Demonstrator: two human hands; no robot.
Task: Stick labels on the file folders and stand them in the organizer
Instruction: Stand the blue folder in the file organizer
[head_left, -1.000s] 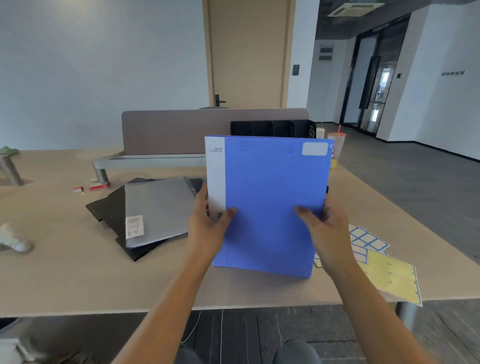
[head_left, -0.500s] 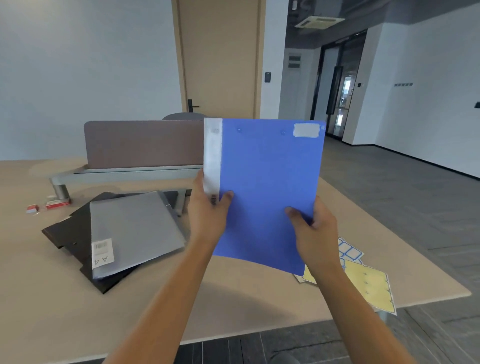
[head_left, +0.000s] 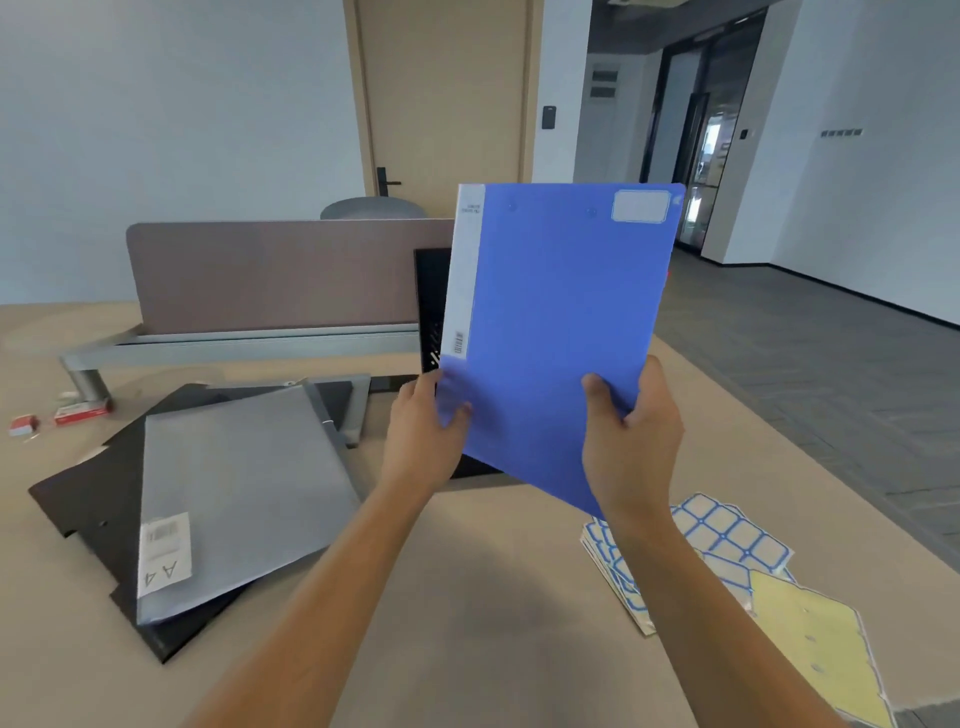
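Observation:
A blue file folder (head_left: 556, 322) with a white spine strip is held upright in the air, a white label (head_left: 640, 206) stuck at its top right corner. My left hand (head_left: 423, 436) grips its lower left edge, thumb on the front. My right hand (head_left: 631, 441) grips its lower right edge. Behind the folder, a black organizer (head_left: 431, 306) shows only as a narrow strip; the rest is hidden. On the table at left lies a grey folder (head_left: 239, 493) on top of black folders (head_left: 88, 493).
Blue-bordered label sheets (head_left: 727, 535) and a yellow label sheet (head_left: 815, 639) lie on the table at the right. A brown desk divider (head_left: 280, 275) stands at the back on a grey metal base. Small red and white items (head_left: 78, 413) lie far left. The table's right edge borders dark floor.
Both hands have lifted the blue folder higher and tilted it slightly to the right. The view has shifted, so the black organizer now peeks out left of the folder.

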